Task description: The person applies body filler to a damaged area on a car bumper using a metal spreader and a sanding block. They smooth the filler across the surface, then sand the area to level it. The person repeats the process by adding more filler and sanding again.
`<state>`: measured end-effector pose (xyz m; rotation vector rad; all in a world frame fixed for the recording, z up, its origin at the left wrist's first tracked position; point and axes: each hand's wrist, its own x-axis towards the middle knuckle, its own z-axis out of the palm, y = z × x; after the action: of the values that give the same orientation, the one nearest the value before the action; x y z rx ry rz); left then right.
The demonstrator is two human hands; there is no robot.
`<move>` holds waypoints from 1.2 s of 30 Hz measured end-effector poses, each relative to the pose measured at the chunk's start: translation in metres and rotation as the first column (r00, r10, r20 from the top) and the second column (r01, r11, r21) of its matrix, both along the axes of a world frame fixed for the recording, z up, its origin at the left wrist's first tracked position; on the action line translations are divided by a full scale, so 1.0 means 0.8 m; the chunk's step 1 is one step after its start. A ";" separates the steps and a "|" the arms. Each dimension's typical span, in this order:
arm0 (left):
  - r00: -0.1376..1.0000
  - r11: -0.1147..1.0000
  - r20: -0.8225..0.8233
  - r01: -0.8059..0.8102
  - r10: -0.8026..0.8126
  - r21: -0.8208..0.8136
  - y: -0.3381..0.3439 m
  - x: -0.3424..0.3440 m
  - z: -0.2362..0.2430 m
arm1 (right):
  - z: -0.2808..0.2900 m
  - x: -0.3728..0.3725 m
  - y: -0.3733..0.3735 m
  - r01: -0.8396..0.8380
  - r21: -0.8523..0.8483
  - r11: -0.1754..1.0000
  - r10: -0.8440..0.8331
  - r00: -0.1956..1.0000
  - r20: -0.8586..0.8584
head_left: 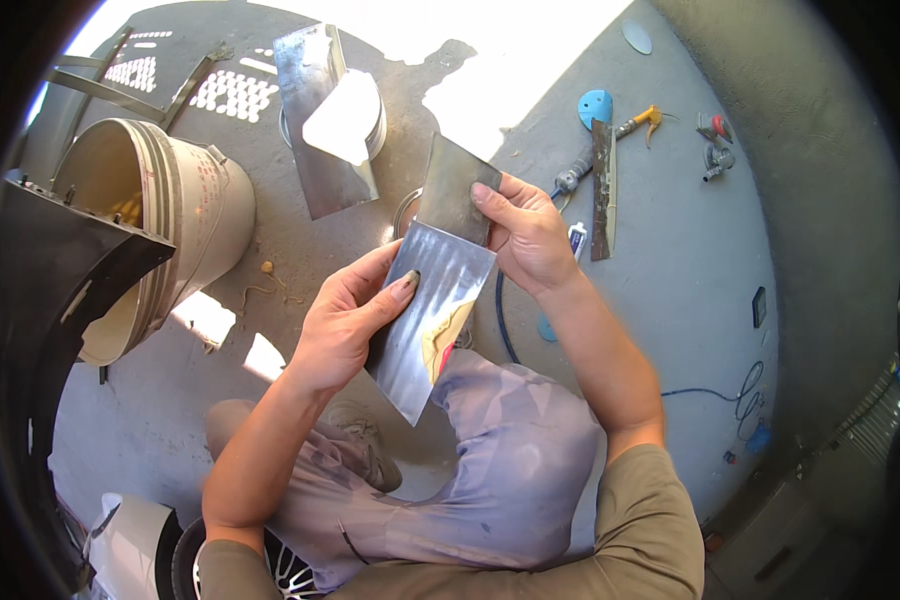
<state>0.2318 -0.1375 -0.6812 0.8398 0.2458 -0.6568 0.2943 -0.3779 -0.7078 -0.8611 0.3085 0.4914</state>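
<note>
My left hand (pixel 345 322) grips a shiny metal spreader plate (pixel 422 268), thumb on top and fingers underneath. On its lower right part lies a patch of yellow filler paste (pixel 447 334) with a small streak of pinkish red paste (pixel 444 364) at its edge. Between thumb and fingers, my right hand (pixel 530 228) holds a second, duller metal spreader (pixel 454 190). The lower end of this spreader meets or overlaps the top edge of the left plate; whether they touch is hard to tell. Both are held above my bent knee.
A large bucket (pixel 208 195) stands at the left beside a curved black panel (pixel 30 270). Ahead, a long metal sheet (pixel 308 75) rests by a sunlit can (pixel 375 125). On the right floor lie an air tool (pixel 573 175), a dark strip (pixel 602 205), a tube (pixel 577 238) and a hose (pixel 504 315).
</note>
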 end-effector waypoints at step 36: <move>0.899 0.882 0.230 -0.420 0.373 0.213 0.294 -0.237 0.820 | 0.883 -0.235 0.223 0.469 -0.808 0.357 0.851 0.194 0.488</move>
<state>0.0422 0.0974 -0.0249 1.0559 0.3307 -0.1573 0.1061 -0.1997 -0.0011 -2.2888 -1.0398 -0.1352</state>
